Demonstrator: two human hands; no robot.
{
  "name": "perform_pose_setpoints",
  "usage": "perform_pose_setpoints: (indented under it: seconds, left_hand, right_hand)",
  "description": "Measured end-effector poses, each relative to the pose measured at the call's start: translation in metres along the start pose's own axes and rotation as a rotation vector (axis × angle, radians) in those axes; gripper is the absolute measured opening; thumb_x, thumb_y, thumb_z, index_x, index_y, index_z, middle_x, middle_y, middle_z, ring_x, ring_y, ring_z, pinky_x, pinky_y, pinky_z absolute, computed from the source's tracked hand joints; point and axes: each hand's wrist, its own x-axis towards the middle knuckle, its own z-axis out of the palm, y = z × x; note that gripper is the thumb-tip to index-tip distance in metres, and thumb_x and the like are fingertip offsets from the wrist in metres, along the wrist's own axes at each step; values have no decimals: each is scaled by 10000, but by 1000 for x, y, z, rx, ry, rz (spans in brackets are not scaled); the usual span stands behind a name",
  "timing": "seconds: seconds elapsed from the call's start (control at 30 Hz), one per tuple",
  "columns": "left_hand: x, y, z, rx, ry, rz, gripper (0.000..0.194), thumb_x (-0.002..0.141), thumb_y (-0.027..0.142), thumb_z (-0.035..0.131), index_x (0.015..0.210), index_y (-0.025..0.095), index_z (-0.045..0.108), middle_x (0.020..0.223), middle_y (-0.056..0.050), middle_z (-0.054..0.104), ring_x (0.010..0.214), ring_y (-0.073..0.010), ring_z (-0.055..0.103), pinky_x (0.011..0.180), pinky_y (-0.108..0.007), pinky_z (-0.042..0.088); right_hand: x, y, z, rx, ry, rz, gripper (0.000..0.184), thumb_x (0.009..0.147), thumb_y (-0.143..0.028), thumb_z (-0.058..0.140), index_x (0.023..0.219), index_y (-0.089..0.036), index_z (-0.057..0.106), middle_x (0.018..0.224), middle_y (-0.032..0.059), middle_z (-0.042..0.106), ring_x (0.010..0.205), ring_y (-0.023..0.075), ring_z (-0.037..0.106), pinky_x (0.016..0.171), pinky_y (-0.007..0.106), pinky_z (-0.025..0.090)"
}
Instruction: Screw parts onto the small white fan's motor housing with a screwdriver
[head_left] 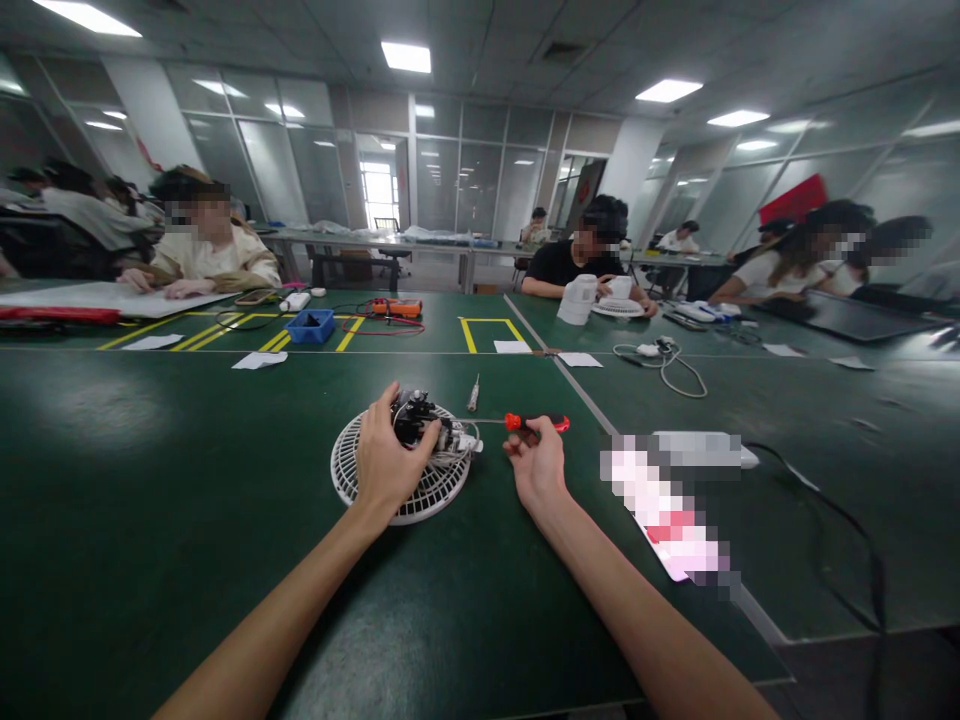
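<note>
A round white fan grille (346, 470) lies flat on the green table, with a dark motor assembly (417, 415) and white wires (450, 455) on top of it. My left hand (390, 455) grips the motor assembly from the left, thumb on its near side and fingers at its far side. In my right hand (541, 465) is a screwdriver (551, 423) with a red and black handle. Its long shaft points left, and the tip reaches the motor assembly, where the exact contact spot is hidden. A small clear-handled screwdriver (473, 393) rests on the table just beyond the grille.
A pixelated bright phone-like object (664, 510) and a white power strip (697, 449) with a black cable lie at right. Farther off are a blue bin (311, 326), an orange multimeter (397, 309), paper slips (260, 360) and a coiled cable (667, 362). Co-workers sit across the table.
</note>
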Motion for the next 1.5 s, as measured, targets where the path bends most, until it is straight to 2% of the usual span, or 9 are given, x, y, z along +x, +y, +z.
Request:
perform_pose_setpoints:
  seconds: [0.23, 0.43, 0.53, 0.8, 1.0, 1.13, 1.23, 1.37, 1.5]
  left_hand:
    - [-1, -5, 3, -41, -5, -7, 776, 841, 476, 743, 1489, 227, 398, 1352, -155, 624, 1264, -354, 602, 1057, -572, 500]
    - [-2, -8, 5, -55, 1, -4, 742, 859, 462, 734, 1476, 208, 408, 1361, -160, 618, 1266, -337, 597, 1090, -560, 484]
    - [-4, -9, 7, -51, 16, 4, 693, 877, 440, 715, 1463, 210, 424, 1375, -160, 611, 1279, -335, 590, 1109, -563, 470]
    - [-5, -7, 8, -49, 29, -4, 687, 880, 460, 710, 1456, 214, 428, 1372, -163, 607, 1293, -339, 583, 1103, -570, 474]
    - [-5, -4, 6, -55, -4, -41, 738, 851, 437, 740, 1475, 222, 410, 1411, -168, 589, 1305, -347, 584, 1098, -572, 481]
    - [-6, -2, 5, -47, -3, -27, 706, 869, 428, 717, 1475, 231, 414, 1403, -154, 594, 1315, -350, 582, 1106, -574, 472]
    - [-5, -2, 4, -43, -15, -15, 708, 885, 420, 699, 1495, 222, 400, 1424, -165, 586, 1333, -349, 572, 1125, -575, 458]
    - [-4, -1, 3, -45, -42, -4, 746, 900, 417, 683, 1542, 225, 357, 1503, -175, 540, 1388, -348, 532, 1150, -576, 438]
    - [-4, 0, 3, -45, -54, -14, 753, 903, 410, 673, 1557, 236, 345, 1501, -171, 546, 1367, -346, 552, 1144, -587, 438]
  right_hand:
    - [3, 3, 0, -22, -58, -57, 336, 650, -325, 810, 745, -226, 504, 557, -98, 534, 423, 52, 390, 444, 187, 378]
    - [1, -1, 0, 0, 15, -42, 200, 670, -271, 692, 779, -235, 529, 673, -59, 646, 605, 122, 619, 540, 230, 508]
    - [0, -1, 0, -24, -6, -32, 180, 638, -217, 666, 743, -230, 520, 679, -49, 662, 639, 129, 645, 576, 234, 528]
    - [-5, -4, 7, -45, -35, -46, 234, 652, -258, 768, 711, -217, 546, 559, -86, 565, 438, 62, 418, 451, 196, 404]
    - [-8, -7, 6, 38, 7, -6, 102, 724, -187, 656, 726, -221, 560, 683, -43, 674, 663, 131, 653, 593, 246, 552]
    - [-6, -6, 5, 26, -11, -24, 111, 709, -130, 659, 733, -209, 586, 720, -21, 715, 731, 142, 700, 713, 272, 598]
    - [-4, -5, 6, 2, -8, -32, 128, 717, -164, 730, 764, -201, 616, 702, -5, 725, 697, 142, 698, 644, 236, 573]
    - [-4, -2, 6, -52, 13, -50, 236, 683, -259, 840, 761, -193, 627, 622, -19, 686, 529, 104, 592, 506, 200, 482]
    - [-6, -2, 5, 13, 7, -49, 172, 718, -284, 774, 775, -200, 636, 668, -29, 695, 615, 129, 647, 567, 235, 536]
